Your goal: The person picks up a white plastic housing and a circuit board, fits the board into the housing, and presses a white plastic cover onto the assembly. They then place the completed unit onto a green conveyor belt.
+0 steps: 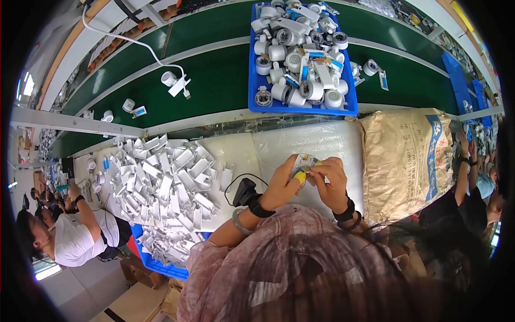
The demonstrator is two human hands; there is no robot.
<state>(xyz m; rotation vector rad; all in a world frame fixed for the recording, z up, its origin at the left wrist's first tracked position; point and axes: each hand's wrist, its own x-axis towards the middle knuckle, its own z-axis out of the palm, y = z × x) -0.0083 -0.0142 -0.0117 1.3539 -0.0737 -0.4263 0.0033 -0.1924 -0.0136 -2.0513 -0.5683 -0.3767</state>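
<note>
Over the pale tabletop [236,150], my hands meet in front of my chest. My left hand [282,185] is closed around a small white plastic part [306,161], with yellow showing beside its thumb. Against the near right side of that part, my right hand [330,181] pinches with thumb and fingertips. The fingers cover much of the part, so its full shape is hidden. Both wrists wear black bands, and a black device [245,192] on a cable sits at the left one.
Left of my hands lies a heap of white plastic housings [166,180]; more fill a blue bin [153,257] below. A blue tray [303,109] of round white assemblies stands on the green conveyor belt [214,72]. A brown paper sack [399,166] lies right. Co-workers sit on both sides.
</note>
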